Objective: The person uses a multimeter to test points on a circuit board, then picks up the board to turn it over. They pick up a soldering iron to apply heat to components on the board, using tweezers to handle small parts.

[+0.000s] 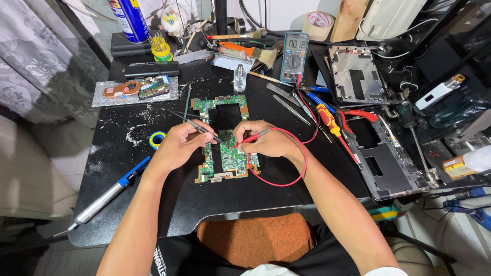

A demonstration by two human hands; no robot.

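Observation:
A green circuit board lies flat in the middle of the black worktable. My left hand holds the black test probe, its tip touching the board's middle. My right hand grips the red test probe, tip also down on the board close to the black one. The red lead loops around my right wrist and runs back to a teal multimeter at the table's rear.
A red-handled screwdriver and tweezers lie right of the board. An opened laptop shell fills the right side. A soldering tool lies front left beside a small tape roll. A spray can stands back left.

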